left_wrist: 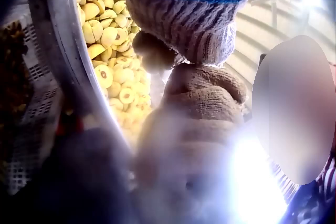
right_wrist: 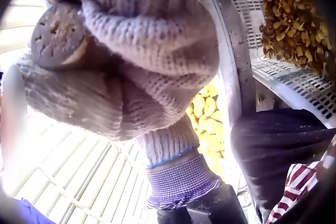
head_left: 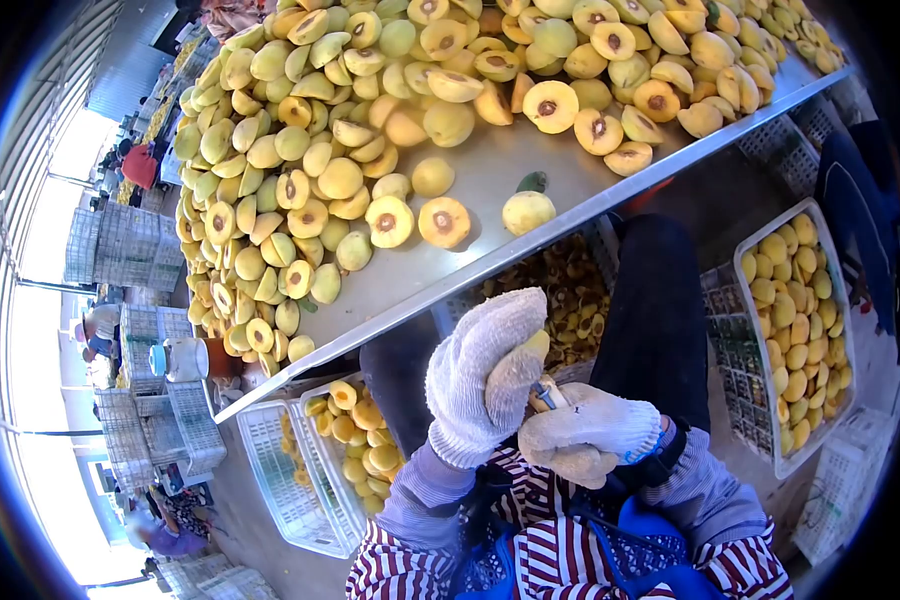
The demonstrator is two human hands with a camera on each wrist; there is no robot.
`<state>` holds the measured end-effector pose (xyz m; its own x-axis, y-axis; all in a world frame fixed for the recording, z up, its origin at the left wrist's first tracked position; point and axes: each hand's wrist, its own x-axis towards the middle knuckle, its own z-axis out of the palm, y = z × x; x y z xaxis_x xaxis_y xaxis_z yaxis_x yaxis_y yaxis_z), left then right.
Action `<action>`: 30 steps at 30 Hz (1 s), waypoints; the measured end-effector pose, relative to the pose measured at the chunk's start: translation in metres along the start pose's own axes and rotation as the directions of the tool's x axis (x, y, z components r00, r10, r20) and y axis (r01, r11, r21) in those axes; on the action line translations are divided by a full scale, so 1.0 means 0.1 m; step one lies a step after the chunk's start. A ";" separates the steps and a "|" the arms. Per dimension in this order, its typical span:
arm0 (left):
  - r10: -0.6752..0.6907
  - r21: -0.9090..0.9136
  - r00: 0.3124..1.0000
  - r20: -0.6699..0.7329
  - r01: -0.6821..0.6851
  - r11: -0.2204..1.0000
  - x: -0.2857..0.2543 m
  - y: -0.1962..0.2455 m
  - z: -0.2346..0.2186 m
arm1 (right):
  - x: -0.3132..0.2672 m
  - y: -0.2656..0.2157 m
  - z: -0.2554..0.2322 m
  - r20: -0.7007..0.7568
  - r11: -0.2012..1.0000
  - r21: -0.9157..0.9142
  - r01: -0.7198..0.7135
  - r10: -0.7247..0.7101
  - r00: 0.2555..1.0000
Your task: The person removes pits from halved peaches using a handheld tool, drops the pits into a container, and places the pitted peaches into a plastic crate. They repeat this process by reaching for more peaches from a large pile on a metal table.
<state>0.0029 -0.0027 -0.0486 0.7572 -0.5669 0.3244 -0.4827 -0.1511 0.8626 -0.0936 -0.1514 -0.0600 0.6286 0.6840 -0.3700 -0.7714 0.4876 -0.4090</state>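
My gloved left hand (head_left: pixel 485 375) grips a yellow peach half (head_left: pixel 535 347), fingers curled over it and most of it hidden. Right beside it, my gloved right hand (head_left: pixel 590 432) holds a short hand tool (head_left: pixel 546 396) with metal showing by the thumb. In the right wrist view the tool's round, worn handle end (right_wrist: pixel 59 36) pokes out of the curled glove; its working end is hidden. Both hands are over my lap, below the metal table's edge (head_left: pixel 450 285). Cut peach halves (head_left: pixel 340 178) with brown pit centres are heaped on the table.
A crate of yellow halves (head_left: pixel 795 330) stands on my right, white crates (head_left: pixel 290 480) on my left. Under the table edge, between my knees, sits a crate of brown scraps (head_left: pixel 570 290). One peach with a leaf (head_left: pixel 528 212) lies near the rim. Other people work further left.
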 end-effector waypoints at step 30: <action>-0.468 0.162 0.754 0.461 0.447 0.880 0.29 0.13 -0.15 | 0.12 0.12 0.07 -0.124 0.995 0.085 -0.045 0.056 0.991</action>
<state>0.0248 -0.0088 -0.0223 0.5937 -0.7302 -0.3382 -0.1574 -0.5175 0.8411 -0.0957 -0.1335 -0.0634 0.5923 0.6373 -0.4931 -0.8046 0.5004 -0.3198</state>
